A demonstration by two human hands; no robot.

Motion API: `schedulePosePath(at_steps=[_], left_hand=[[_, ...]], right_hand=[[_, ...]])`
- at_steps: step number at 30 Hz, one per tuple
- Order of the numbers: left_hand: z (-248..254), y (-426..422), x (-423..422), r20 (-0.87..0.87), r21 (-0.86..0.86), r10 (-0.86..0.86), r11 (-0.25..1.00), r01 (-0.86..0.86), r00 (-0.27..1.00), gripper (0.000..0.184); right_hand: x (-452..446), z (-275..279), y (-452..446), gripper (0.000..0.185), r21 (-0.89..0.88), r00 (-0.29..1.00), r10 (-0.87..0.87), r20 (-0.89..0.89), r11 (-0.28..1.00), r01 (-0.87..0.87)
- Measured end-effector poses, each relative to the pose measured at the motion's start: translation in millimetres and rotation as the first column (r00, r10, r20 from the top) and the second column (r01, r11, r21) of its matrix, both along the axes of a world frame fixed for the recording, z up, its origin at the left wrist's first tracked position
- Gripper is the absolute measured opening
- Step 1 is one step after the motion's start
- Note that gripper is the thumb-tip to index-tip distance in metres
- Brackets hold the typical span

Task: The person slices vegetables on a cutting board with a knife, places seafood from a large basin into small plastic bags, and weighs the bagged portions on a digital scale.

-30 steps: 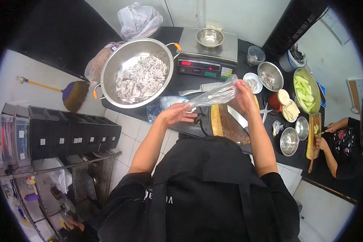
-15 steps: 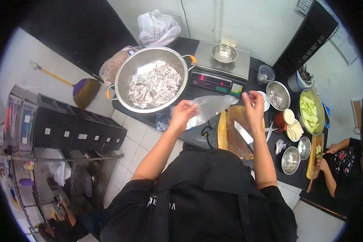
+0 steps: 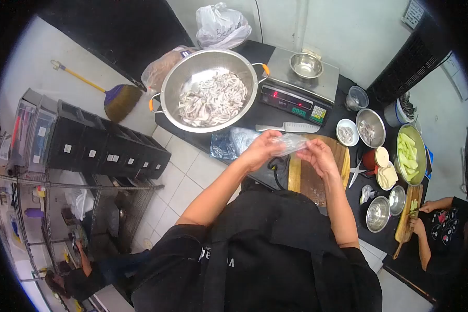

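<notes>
A thin clear plastic bag (image 3: 291, 144) is stretched between my two hands, above the near edge of the counter. My left hand (image 3: 264, 151) pinches its left side, and my right hand (image 3: 320, 157) grips the other end with closed fingers. Beneath my right hand lies a wooden cutting board (image 3: 307, 182), partly hidden by the hand and forearm. To the left of my left hand is a blue-and-clear pack of plastic (image 3: 229, 143). Just beyond the bag, a knife (image 3: 296, 127) rests along the front of the digital scale (image 3: 294, 101).
A large steel colander (image 3: 174, 112) of sliced squid stands at left. A steel bowl (image 3: 307, 65) sits on the scale. On the right are small bowls, scissors (image 3: 355, 174) and a colander (image 3: 420, 174) of cut green vegetable. A co-worker's hands (image 3: 418, 221) cut on another board (image 3: 400, 235).
My right hand has come down and left and taken hold of the bag, which is now drawn between both hands. The knife by the scale is now visible; the board's earlier knife is not.
</notes>
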State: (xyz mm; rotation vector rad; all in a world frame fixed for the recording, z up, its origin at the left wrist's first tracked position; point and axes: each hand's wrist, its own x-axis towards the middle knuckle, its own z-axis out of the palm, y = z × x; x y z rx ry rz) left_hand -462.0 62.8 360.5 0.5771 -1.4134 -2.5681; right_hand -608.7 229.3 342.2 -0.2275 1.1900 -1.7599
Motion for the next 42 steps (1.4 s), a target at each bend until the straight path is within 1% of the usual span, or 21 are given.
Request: schedulePosePath(at_steps=[1,3,5,6,7,9,14,16,17,19,20,22,23,24,26,27,29,35,37,38,42], left_hand=[[-6,4,0,0.006,0.005,0.004,1.0,-0.004,1.0,0.016],[-19,9,-2,0.236,-0.502,0.035,0.86,0.091,0.971,0.013],[-28,9,-6,0.308,-0.477,0.074,0.875,0.086,0.948,0.009],[-39,7,-7,0.232,-0.281,0.145,0.957,-0.076,0.962,0.011],[-42,8,-9,0.18,-0.056,0.227,0.974,-0.221,0.957,0.013],[-42,11,-7,0.107,0.061,0.189,0.979,-0.196,0.976,0.014],[-20,26,-5,0.027,0.221,0.179,0.958,-0.18,0.984,0.019],[-20,25,-3,-0.041,-0.157,0.101,0.982,-0.106,0.994,0.027],[-28,18,-4,-0.036,-0.16,0.094,0.982,-0.099,0.995,0.027],[-46,-2,-5,-0.154,-0.696,0.068,0.7,-0.157,0.986,0.031],[-48,-10,-4,-0.156,-0.693,0.056,0.705,-0.15,0.986,0.031],[-37,-22,-1,-0.191,-0.925,0.099,0.315,-0.213,0.977,0.028],[-31,-26,-4,-0.197,-0.922,0.094,0.32,-0.217,0.976,0.028],[-25,-30,-7,-0.135,-0.926,0.166,0.331,-0.184,0.977,0.027],[-12,-41,-11,-0.148,-0.943,0.22,0.261,-0.204,0.964,0.025],[3,-46,-13,-0.157,-0.941,0.227,0.262,-0.215,0.961,0.025],[36,-57,-9,-0.298,-0.893,0.272,0.261,-0.368,0.915,0.024],[60,-165,24,-0.246,-0.959,0.339,0.05,-0.279,0.908,0.039],[66,-195,34,-0.242,-0.946,0.403,0.106,-0.308,0.883,0.041],[59,-216,36,-0.353,-0.929,0.399,-0.037,-0.369,0.847,0.04],[53,-289,61,-0.375,-0.919,0.468,-0.072,-0.388,0.8,0.035]], right_hand=[[2,-2,0,0.011,-0.149,0.992,-0.033,0.119,0.987,0.051],[11,3,1,0.009,-0.201,0.982,-0.05,0.182,0.976,0.087],[17,12,4,0.015,-0.174,0.983,-0.02,0.183,0.983,0.052],[18,4,7,0.023,-0.023,1.0,0.009,-0.008,1.0,-0.009],[18,-11,10,0.023,-0.011,1.0,-0.022,-0.008,1.0,0.022],[18,-30,14,0.024,0.282,0.874,0.243,-0.421,0.951,-0.128],[13,-40,9,0.021,0.174,0.998,0.0,-0.069,0.985,0.012],[7,-44,1,0.021,-0.013,0.991,-0.096,0.098,0.995,0.098],[3,-46,-1,0.021,-0.015,0.989,-0.103,0.103,0.994,0.105],[0,-31,-1,0.025,-0.26,0.946,-0.014,0.323,0.96,0.102],[0,-21,-3,0.035,-0.289,0.948,0.008,0.32,0.953,0.089],[9,5,-14,0.038,-0.207,0.988,-0.02,0.154,0.977,0.052],[13,12,-22,0.041,-0.121,1.0,-0.019,-0.016,0.992,0.017],[15,11,-31,0.041,-0.118,0.999,-0.023,-0.022,0.993,0.02],[15,9,-57,0.04,0.106,0.906,0.078,-0.415,0.994,-0.036],[16,17,-72,0.04,0.109,0.902,0.085,-0.424,0.993,-0.042],[20,31,-102,0.03,0.196,0.738,-0.005,-0.674,0.963,0.186],[22,37,-216,0.021,0.1,0.807,-0.04,-0.589,0.987,0.122],[28,38,-255,0.024,0.092,0.702,0.084,-0.707,0.995,-0.028],[32,39,-269,0.032,0.058,0.82,0.144,-0.554,0.989,-0.135],[28,18,-317,0.039,0.212,0.798,0.267,-0.54,0.961,-0.178]])
